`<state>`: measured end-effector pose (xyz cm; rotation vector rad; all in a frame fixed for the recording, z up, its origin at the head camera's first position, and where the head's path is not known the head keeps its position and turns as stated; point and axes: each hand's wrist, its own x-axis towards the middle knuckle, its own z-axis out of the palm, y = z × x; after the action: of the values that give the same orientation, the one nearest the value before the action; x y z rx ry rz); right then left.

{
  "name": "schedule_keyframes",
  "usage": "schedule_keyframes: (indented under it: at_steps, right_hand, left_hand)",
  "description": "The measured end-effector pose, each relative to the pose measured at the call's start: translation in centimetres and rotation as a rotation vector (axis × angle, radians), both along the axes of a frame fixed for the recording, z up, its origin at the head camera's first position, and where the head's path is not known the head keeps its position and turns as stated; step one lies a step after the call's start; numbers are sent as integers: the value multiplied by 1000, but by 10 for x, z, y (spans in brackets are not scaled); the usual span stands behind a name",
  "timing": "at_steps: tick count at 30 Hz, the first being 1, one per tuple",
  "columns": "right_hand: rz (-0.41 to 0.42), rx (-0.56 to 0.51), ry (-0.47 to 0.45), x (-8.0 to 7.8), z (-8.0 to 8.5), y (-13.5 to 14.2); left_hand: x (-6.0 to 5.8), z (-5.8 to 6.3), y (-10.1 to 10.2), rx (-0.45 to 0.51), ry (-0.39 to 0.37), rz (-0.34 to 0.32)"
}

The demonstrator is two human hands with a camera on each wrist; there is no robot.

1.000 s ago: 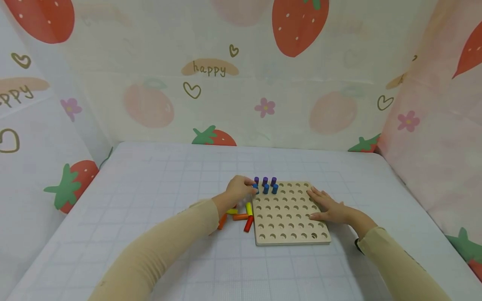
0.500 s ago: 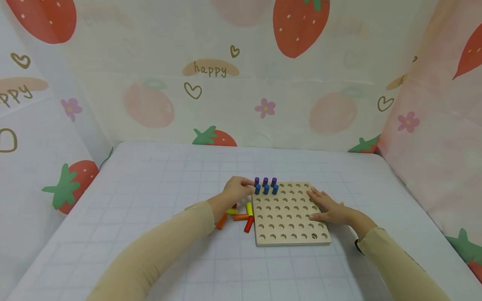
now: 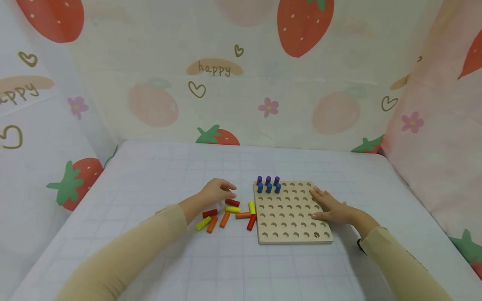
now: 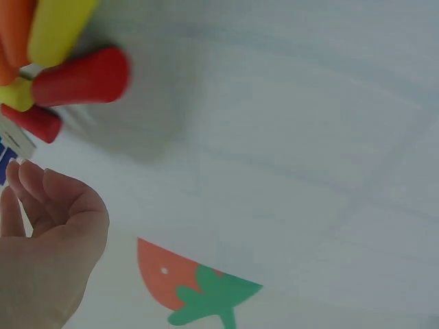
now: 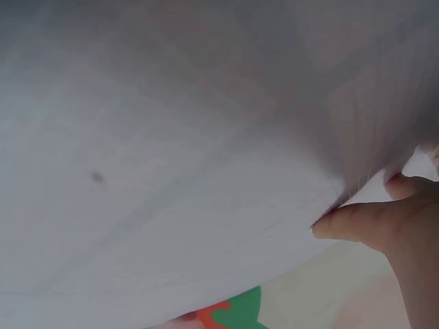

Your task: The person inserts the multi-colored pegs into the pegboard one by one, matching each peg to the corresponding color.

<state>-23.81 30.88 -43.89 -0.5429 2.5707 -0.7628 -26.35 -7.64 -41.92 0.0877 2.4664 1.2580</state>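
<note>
My left hand (image 3: 215, 191) hovers with loosely bent fingers just above the loose pegs, holding nothing. Closest to it lies a red peg (image 3: 232, 202), with a yellow peg (image 3: 232, 209) below. In the left wrist view the same hand (image 4: 58, 240) shows no object between thumb and fingers. My right hand (image 3: 333, 210) rests with spread fingers on the right edge of a wooden pegboard (image 3: 295, 241). Three purple pegs (image 3: 268, 180) stand in the board's back row at the left, and three blue pegs (image 3: 269, 188) stand right in front of them.
Left of the board, several red, yellow and orange pegs (image 3: 212, 224) lie scattered on the white gridded table cover (image 3: 226, 267). One red peg (image 3: 251, 222) and a yellow peg (image 3: 252, 207) lie against or very near the board's left edge. A strawberry-patterned curtain (image 3: 233, 96) encloses the table.
My left hand let go of the leftmost blue peg, which now stands in the board, and drew back left over the loose pegs. The right hand stayed on the board.
</note>
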Motion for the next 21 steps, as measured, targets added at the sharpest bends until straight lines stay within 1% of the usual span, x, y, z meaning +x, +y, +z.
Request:
schedule_keyframes:
  at_steps: [3,6,12,16,19,21]
  right_hand:
    - [2,1,2,0,0,1]
    - [4,0,4,0,0,1]
    - [0,6,3,-2,-1,1]
    - [0,0,-5,-3,-1,1]
    - [-1,-3,-8,-3,-2,1]
    - [-3,-2,-7,-3,-2,2]
  left_hand:
    - [1,-5,-8,-16,-9,-21]
    - [1,-10,-14,-19,-26,-27]
    - [-4,-16,-22,-23,-40,-47]
    - [-7,-19,-25,-47,-52,-79]
    - [-8,-20,-26,-80,-58,-120]
    - [-9,-21,-26,-91,-60,-135]
